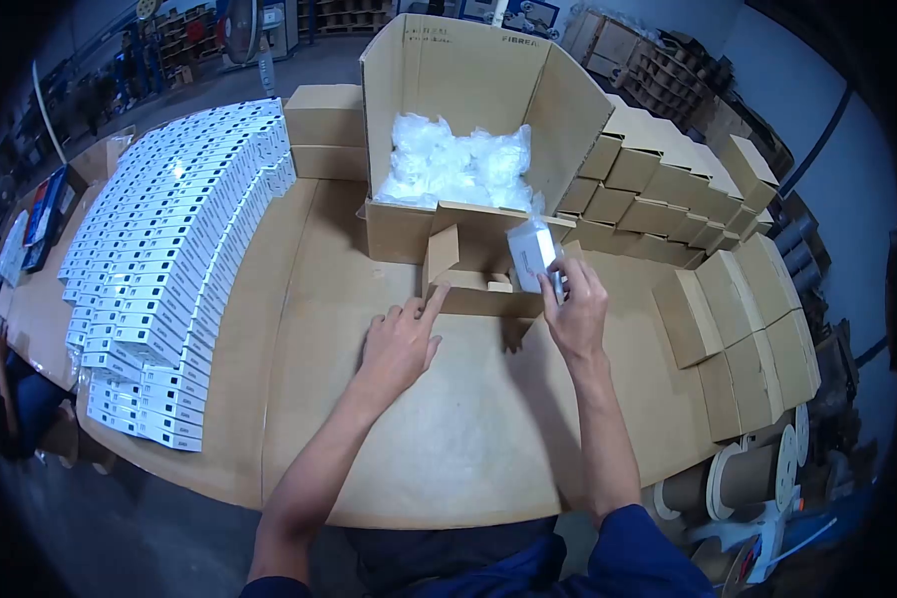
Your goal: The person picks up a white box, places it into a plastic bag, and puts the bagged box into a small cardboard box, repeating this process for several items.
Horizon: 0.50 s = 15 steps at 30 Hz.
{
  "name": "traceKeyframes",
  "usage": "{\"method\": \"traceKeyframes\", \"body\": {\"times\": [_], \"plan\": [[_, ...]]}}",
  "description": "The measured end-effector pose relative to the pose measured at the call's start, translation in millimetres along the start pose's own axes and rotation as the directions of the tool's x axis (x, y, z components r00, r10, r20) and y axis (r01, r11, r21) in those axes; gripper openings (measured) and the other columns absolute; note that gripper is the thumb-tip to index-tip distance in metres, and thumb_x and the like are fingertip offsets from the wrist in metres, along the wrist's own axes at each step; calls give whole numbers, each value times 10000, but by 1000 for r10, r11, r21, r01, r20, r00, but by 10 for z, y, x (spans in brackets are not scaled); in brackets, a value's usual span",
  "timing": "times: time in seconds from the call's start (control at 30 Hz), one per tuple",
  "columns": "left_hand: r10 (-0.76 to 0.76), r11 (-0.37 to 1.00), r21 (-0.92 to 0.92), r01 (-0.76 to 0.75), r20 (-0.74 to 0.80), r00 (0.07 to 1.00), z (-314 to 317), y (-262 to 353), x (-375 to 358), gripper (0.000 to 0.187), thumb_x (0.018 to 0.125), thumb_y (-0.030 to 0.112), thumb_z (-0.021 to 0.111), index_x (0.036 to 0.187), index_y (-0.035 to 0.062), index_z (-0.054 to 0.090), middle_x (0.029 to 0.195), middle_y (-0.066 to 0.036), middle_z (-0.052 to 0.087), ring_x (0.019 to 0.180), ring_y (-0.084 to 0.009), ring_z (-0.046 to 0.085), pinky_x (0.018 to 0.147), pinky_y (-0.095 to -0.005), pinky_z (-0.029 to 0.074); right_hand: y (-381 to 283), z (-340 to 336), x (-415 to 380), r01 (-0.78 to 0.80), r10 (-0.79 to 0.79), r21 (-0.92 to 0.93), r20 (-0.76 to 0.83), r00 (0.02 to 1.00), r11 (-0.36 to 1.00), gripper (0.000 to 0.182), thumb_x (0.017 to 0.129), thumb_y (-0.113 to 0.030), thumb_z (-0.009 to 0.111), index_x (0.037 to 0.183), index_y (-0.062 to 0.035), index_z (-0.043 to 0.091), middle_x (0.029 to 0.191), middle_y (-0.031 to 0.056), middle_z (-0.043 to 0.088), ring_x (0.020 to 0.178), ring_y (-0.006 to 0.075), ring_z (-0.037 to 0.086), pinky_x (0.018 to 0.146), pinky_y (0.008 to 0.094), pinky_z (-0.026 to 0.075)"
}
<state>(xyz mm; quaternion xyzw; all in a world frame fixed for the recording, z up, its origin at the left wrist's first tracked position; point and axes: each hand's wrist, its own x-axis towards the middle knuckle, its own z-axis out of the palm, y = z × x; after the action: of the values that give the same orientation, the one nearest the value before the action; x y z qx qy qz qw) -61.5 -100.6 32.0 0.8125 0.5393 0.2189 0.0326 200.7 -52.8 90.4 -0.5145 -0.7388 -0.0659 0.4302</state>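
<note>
A small open cardboard box (493, 302) stands on the table in front of me, its left flap (443, 249) raised. My left hand (403, 344) is at the box's near left corner, index finger stretched out to its edge and holding nothing. In my right hand (575, 307) is a plastic-bagged white block (532, 254), pinched between thumb and fingers. It is tilted over the right end of the open box. Small light cardboard pieces (498, 283) show inside that box. Behind it, clear plastic-wrapped items (453, 164) fill a large open carton (458, 80).
Long stacked rows of white labelled boxes (184, 219) run along the left. Brown cartons are piled at the back right (658, 179) and right edge (752, 334). Cable spools (752, 473) stand below the table's right side. Part of another person (30, 399) shows at far left.
</note>
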Motion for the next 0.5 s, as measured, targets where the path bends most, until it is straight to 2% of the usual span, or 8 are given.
{"method": "traceKeyframes", "body": {"times": [0.27,0.43,0.5], "plan": [[-34,995,96,36,-23,999,50,55,23,859,861,230,780,1599,131,352,1042,-113,635,911,-283,655,797,-452,521,172,309,62,-63,75,-114,97,992,991,161,846,-42,757,947,13,643,929,216,650,883,415,653,783,510,531],[-35,967,252,49,-58,998,134,67,27,809,864,236,749,1582,139,388,1004,-90,647,878,-262,664,800,-474,512,227,510,17,-95,139,-251,163,977,963,120,834,-68,748,868,38,702,919,224,664,887,421,665,776,518,548],[-19,967,252,40,-85,996,165,56,43,805,864,235,736,1585,149,387,1001,-87,650,862,-270,666,808,-482,510,272,611,-34,-94,146,-295,160,976,951,111,817,-76,755,841,30,730,915,226,671,874,421,673,775,516,552]]}}
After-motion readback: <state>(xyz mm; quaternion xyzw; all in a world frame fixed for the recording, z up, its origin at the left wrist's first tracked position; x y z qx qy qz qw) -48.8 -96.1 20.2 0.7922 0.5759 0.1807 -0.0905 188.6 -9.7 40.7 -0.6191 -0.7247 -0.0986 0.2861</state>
